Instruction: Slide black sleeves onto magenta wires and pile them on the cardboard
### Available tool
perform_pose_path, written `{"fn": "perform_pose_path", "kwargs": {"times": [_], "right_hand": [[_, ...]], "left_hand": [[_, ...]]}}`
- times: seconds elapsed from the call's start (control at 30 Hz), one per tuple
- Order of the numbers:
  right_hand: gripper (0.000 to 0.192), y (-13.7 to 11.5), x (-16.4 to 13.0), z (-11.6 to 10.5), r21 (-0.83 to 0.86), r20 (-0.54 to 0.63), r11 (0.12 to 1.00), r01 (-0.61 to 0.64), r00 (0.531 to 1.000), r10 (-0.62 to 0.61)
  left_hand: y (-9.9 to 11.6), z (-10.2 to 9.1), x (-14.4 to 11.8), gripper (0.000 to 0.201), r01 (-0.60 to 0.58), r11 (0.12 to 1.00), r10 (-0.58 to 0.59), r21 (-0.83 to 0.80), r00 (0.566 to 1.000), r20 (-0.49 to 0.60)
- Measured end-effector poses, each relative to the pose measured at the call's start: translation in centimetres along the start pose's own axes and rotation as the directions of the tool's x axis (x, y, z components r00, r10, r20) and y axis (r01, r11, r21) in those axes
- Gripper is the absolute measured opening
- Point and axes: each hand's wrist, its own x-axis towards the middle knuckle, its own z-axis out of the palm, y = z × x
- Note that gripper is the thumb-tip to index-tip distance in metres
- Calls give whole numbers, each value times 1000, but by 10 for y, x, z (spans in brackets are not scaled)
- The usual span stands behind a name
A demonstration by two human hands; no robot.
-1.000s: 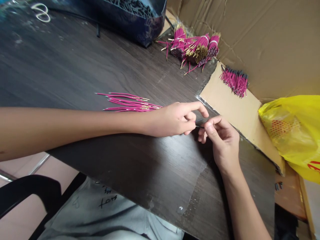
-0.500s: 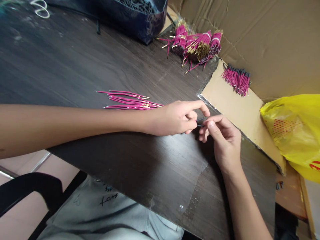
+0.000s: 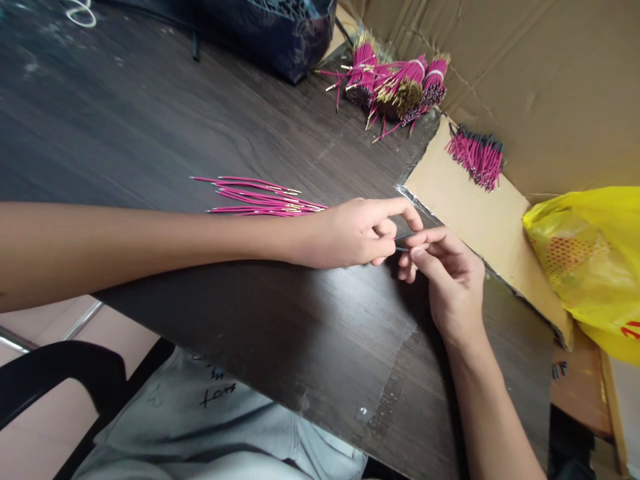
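Thin magenta insulated wires (image 3: 265, 193): gold and silver tips. Slim rod-like pieces (image 3: 402, 249): apparently black, mostly hidden. Bundled magenta wires (image 3: 363, 72): gold ends, white ties. Short magenta wires (image 3: 481, 163): black caps. Flat tan cardboard sheet (image 3: 463, 200). Dark brown wood-grained tabletop (image 3: 300, 320). Crinkled translucent yellow plastic bag (image 3: 595, 280): red dots.

2 bare forearms (image 3: 175, 247); left hand (image 3: 345, 233), right hand (image 3: 455, 287) bare; creased pale grey-blue garment (image 3: 240, 433), dark lettering (image 3: 218, 396).

Red chars (image 3: 632, 329) on ylw bag (image 3: 590, 267), dk lettering (image 3: 218, 395) on gry clothing (image 3: 245, 433): illeg.
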Motion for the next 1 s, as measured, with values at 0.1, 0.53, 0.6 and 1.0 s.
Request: {"fn": "perform_pose_path", "kwargs": {"times": [0.1,0.53,0.6,1.0], "right_hand": [[6,-1,1,1,-12,0,1000,0,1000,0],[20,-1,2,3,65,-49,998,22,999,-19],[19,-1,2,3,52,-43,999,17,999,-15],[14,-2,2,3,24,-47,1000,-16,999,17]], "left_hand": [[0,0,0,37,-2,1000,2,-4,1000,3],[3,1,0,48,-27,1000,28,12,1000,-5],[4,1,0,46,-25,1000,25,-5,1000,2],[3,-1,0,39,-20,999,19,45,1000,3]]}}
